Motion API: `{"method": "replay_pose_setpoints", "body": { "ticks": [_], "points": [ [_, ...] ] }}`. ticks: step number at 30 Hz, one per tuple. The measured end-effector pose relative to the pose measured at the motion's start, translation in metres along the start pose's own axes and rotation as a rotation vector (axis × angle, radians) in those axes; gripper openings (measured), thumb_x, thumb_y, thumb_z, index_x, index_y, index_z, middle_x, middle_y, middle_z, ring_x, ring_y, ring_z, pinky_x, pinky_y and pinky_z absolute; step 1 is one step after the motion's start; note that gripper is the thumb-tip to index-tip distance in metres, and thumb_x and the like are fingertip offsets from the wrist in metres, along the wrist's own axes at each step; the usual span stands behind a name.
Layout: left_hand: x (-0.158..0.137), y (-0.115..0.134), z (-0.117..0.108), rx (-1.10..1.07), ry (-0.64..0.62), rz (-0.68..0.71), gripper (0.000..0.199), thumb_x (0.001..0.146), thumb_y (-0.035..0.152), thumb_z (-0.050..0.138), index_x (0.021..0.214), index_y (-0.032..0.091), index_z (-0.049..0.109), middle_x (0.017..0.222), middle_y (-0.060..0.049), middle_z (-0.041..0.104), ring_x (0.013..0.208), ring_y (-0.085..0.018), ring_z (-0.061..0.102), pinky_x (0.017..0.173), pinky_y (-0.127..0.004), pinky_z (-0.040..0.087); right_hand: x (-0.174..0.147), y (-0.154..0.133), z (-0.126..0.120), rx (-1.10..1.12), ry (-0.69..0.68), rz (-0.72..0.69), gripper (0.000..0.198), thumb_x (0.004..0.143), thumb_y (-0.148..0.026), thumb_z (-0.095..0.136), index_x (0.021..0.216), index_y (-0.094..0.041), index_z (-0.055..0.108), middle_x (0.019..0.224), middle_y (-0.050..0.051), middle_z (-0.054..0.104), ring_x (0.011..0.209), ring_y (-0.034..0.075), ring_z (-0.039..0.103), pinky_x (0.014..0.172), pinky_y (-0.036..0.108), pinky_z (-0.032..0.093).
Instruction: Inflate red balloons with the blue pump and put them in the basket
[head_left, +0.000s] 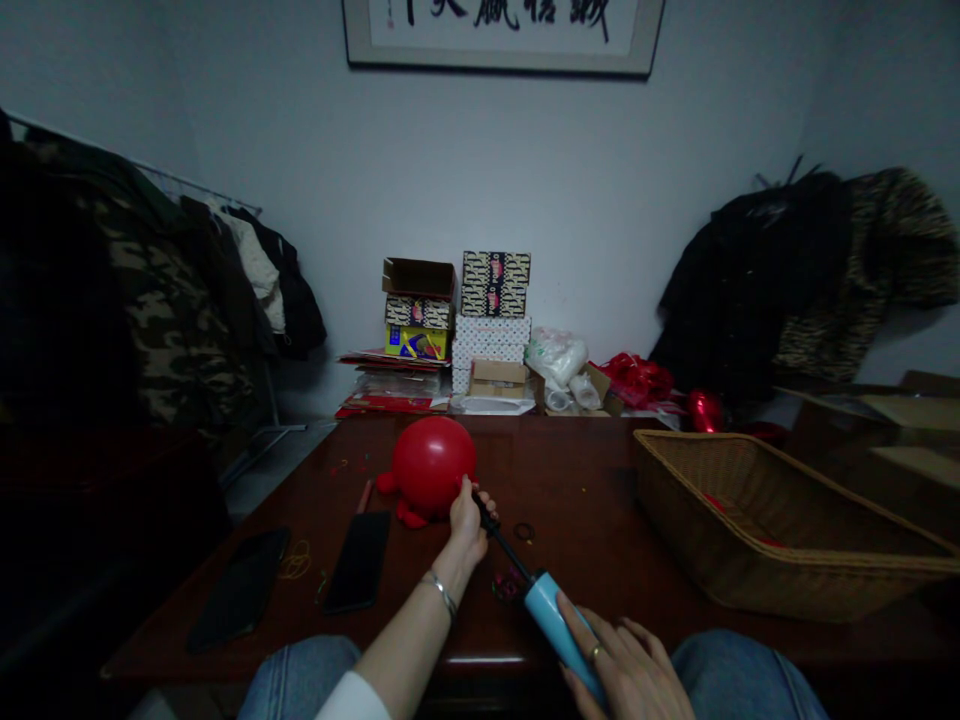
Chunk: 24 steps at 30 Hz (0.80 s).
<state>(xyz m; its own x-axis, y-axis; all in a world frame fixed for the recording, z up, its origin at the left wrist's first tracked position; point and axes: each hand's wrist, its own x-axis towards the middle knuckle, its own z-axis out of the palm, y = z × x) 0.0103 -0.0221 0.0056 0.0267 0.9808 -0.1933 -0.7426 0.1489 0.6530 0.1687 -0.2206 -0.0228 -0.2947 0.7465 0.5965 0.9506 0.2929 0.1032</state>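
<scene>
A round, inflated red balloon (433, 462) rests on the table, with small red bulges at its lower left. At its right side my left hand (469, 522) is closed, pinching the balloon's neck at the black tip of a balloon pump (553, 612). The pump slants down to the right, its black rod showing between the tip and the light blue barrel. My right hand (626, 660) is wrapped round that barrel near the table's front edge. The balloon's mouth is hidden by my left fingers.
On the brown table (570, 450), two dark phones, one the nearer phone (358, 562), lie left of my left arm, by yellow rubber bands (295, 560). A black ring (523, 532) lies beside the pump. Rightward stands a wicker basket (750, 550); stacked boxes (491, 340) stand behind the table.
</scene>
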Motion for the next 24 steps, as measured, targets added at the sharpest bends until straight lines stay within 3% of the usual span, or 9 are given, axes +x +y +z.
{"method": "replay_pose_setpoints", "body": {
  "ticks": [9, 24],
  "points": [
    [-0.001, 0.002, -0.001, -0.069, -0.009, -0.010, 0.028, 0.082, 0.043, 0.054, 0.073, 0.018, 0.045, 0.053, 0.004, 0.045, 0.040, -0.008, 0.041, 0.039, -0.020, 0.032, 0.012, -0.001, -0.003, 0.013, -0.022, -0.009, 0.060, 0.079, -0.027, 0.053, 0.137, -0.026, 0.036, 0.108, 0.000, 0.067, 0.088, 0.016, 0.064, 0.082, 0.032, 0.038],
    [-0.009, -0.010, 0.002, -0.043, -0.010, -0.031, 0.029, 0.080, 0.041, 0.057, 0.071, 0.020, 0.040, 0.052, 0.005, 0.043, 0.041, -0.007, 0.039, 0.042, -0.020, 0.033, 0.067, -0.026, 0.004, 0.121, -0.216, 0.209, 0.055, 0.080, -0.021, 0.051, 0.134, -0.029, 0.041, 0.105, 0.004, 0.066, 0.093, 0.020, 0.060, 0.087, 0.038, 0.032]
  ]
}}
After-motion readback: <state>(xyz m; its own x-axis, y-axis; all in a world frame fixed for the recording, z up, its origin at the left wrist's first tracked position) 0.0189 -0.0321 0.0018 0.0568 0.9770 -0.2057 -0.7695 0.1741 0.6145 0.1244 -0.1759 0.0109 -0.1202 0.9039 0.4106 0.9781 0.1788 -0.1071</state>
